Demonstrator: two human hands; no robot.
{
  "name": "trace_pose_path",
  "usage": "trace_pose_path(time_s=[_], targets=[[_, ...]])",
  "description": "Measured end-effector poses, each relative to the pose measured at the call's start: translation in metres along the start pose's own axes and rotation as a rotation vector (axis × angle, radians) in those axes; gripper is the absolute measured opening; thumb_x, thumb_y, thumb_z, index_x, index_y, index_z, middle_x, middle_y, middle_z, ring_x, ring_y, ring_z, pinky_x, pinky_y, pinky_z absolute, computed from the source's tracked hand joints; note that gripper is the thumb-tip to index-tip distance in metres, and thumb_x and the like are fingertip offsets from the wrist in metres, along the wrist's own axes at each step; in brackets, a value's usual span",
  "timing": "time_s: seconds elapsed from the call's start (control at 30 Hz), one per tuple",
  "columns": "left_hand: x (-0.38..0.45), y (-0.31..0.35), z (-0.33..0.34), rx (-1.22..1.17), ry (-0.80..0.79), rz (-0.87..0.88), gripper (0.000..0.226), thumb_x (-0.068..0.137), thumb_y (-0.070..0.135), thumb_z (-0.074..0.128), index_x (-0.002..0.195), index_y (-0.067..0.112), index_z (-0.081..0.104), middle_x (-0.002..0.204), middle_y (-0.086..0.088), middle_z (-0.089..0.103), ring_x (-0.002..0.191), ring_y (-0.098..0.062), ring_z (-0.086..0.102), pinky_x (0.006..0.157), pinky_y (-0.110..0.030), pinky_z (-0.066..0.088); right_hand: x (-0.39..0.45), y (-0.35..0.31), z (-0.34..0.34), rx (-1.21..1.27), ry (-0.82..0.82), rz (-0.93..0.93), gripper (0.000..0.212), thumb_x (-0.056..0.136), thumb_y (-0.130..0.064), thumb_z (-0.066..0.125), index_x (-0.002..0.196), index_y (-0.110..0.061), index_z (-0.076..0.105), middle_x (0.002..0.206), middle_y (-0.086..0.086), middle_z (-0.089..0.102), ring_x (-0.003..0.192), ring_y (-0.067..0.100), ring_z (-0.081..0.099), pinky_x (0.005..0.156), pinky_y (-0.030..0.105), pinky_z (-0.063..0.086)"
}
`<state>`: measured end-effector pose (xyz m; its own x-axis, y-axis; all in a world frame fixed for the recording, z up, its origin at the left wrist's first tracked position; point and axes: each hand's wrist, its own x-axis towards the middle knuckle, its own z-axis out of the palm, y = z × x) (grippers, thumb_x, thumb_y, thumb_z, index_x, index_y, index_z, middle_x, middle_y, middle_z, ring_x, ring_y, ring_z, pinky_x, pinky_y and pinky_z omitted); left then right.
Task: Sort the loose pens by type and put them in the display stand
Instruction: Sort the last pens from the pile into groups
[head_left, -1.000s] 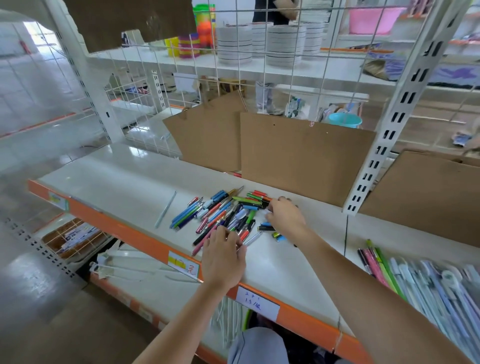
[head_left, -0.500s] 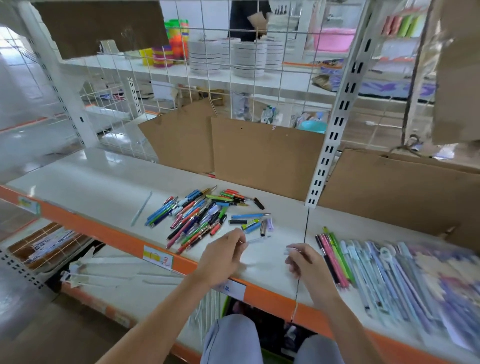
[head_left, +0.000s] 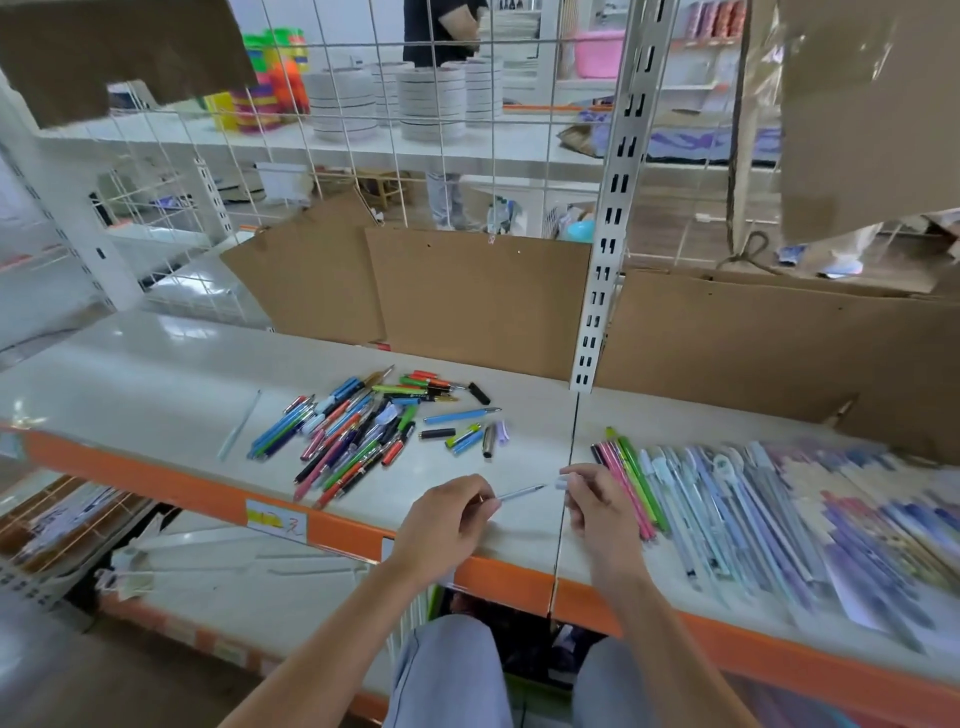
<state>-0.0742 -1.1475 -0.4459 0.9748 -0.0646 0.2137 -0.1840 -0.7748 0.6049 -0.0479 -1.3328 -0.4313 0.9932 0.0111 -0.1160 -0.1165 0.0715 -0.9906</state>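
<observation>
White shelf (head_left: 156, 374) carries loose pens (head_left: 358, 426); left hand (head_left: 447, 525) pinches an uncapped pen (head_left: 519, 492), right hand (head_left: 597, 506) pinches its cap (head_left: 562, 483). Capping it seems next.

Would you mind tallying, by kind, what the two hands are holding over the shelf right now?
Pens: 1, the thin pen pinched by the left hand
Caps: 1, the small pale cap, as it appears, pinched by the right hand
Total: 2

White shelf (head_left: 156, 374), wire grid (head_left: 441, 156), cardboard panels (head_left: 478, 296), bright daylight.
</observation>
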Motion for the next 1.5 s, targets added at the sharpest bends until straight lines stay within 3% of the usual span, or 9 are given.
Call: trace_pose_path(time_s=[0.37, 0.63, 0.8, 0.97, 1.07, 1.13, 1.3, 1.4, 1.5], targets=[[-0.003, -0.003, 0.0, 0.044, -0.018, 0.038, 0.013, 0.094, 0.031, 0.052, 0.09, 0.021, 0.058, 0.079, 0.01, 0.063, 0.07, -0.009, 0.058, 0.065, -0.03, 0.05, 0.005, 0.005, 0.002, -0.174, -0.034, -0.017, 0.02, 0.093, -0.01, 0.05, 0.083, -0.019, 0.066, 0.066, -0.001, 0.048, 0.062, 0.016, 0.037, 0.057, 0.027, 0.029], [0.0, 0.007, -0.001, 0.068, -0.029, 0.008, 0.016, 0.093, 0.036, 0.054, 0.088, 0.022, 0.059, 0.076, 0.008, 0.061, 0.066, -0.011, 0.055, 0.061, -0.03, 0.046, 0.0, -0.002, 0.006, -0.248, -0.142, -0.029, 0.016, 0.095, -0.012, 0.05, 0.091, -0.015, 0.065, 0.065, -0.003, 0.055, 0.054, 0.005, 0.045, 0.052, 0.015, 0.035], [0.021, 0.04, -0.006, 0.112, -0.086, -0.085, 0.023, 0.096, 0.036, 0.049, 0.089, 0.022, 0.066, 0.069, 0.008, 0.058, 0.064, -0.01, 0.05, 0.06, -0.028, 0.038, 0.004, -0.013, 0.003, -0.197, -0.071, -0.038, 0.014, 0.097, -0.015, 0.048, 0.088, -0.015, 0.06, 0.066, 0.0, 0.056, 0.059, 0.012, 0.046, 0.059, 0.026, 0.039], [0.041, 0.075, -0.002, -0.242, -0.27, -0.252, 0.033, 0.099, 0.026, 0.046, 0.075, 0.015, 0.065, 0.059, 0.006, 0.048, 0.05, -0.004, 0.042, 0.052, -0.019, 0.031, 0.009, -0.027, -0.019, -0.211, -0.047, -0.116, 0.018, 0.098, -0.008, 0.042, 0.093, -0.017, 0.056, 0.075, 0.002, 0.056, 0.061, 0.009, 0.051, 0.059, 0.023, 0.041], [0.043, 0.099, 0.014, -0.504, -0.291, -0.363, 0.036, 0.101, 0.025, 0.042, 0.071, 0.013, 0.059, 0.054, 0.006, 0.047, 0.04, -0.003, 0.034, 0.041, -0.015, 0.026, 0.009, -0.034, -0.03, 0.012, -0.081, -0.095, 0.029, 0.096, 0.0, 0.047, 0.118, -0.018, 0.049, 0.077, 0.003, 0.052, 0.062, 0.013, 0.05, 0.059, 0.025, 0.042], [0.045, 0.111, 0.029, -0.449, -0.253, -0.32, 0.037, 0.101, 0.029, 0.04, 0.074, 0.014, 0.059, 0.059, 0.003, 0.051, 0.046, -0.008, 0.041, 0.045, -0.021, 0.032, 0.013, -0.036, -0.036, 0.088, -0.038, -0.042, 0.036, 0.092, 0.002, 0.052, 0.12, -0.02, 0.044, 0.076, 0.005, 0.054, 0.057, 0.013, 0.048, 0.061, 0.03, 0.042], [0.041, 0.107, 0.045, -0.06, -0.228, 0.001, 0.028, 0.1, 0.027, 0.043, 0.087, 0.007, 0.057, 0.085, -0.012, 0.063, 0.075, -0.024, 0.055, 0.064, -0.033, 0.039, 0.034, -0.054, -0.064, -0.602, 0.055, -0.15, 0.009, 0.092, -0.019, 0.057, 0.1, -0.014, 0.055, 0.086, 0.005, 0.054, 0.071, 0.009, 0.051, 0.056, 0.007, 0.035], [0.036, 0.092, 0.041, -0.036, -0.214, 0.007, 0.018, 0.098, 0.021, 0.047, 0.095, 0.008, 0.059, 0.092, -0.006, 0.061, 0.079, -0.015, 0.05, 0.069, -0.025, 0.039, 0.046, -0.065, -0.085, -0.94, 0.007, -0.127, 0.042, 0.097, -0.023, 0.05, 0.137, -0.014, 0.04, 0.083, 0.008, 0.061, 0.079, 0.023, 0.053, 0.065, 0.028, 0.039], [0.033, 0.069, 0.033, 0.024, -0.144, -0.029, 0.013, 0.096, 0.018, 0.049, 0.097, 0.011, 0.06, 0.095, -0.002, 0.059, 0.083, -0.012, 0.051, 0.073, -0.02, 0.04, 0.055, -0.057, -0.099, -1.28, -0.03, -0.056, 0.046, 0.098, -0.019, 0.045, 0.14, -0.008, 0.033, 0.118, 0.02, 0.059, 0.107, 0.033, 0.056, 0.082, 0.035, 0.044]])
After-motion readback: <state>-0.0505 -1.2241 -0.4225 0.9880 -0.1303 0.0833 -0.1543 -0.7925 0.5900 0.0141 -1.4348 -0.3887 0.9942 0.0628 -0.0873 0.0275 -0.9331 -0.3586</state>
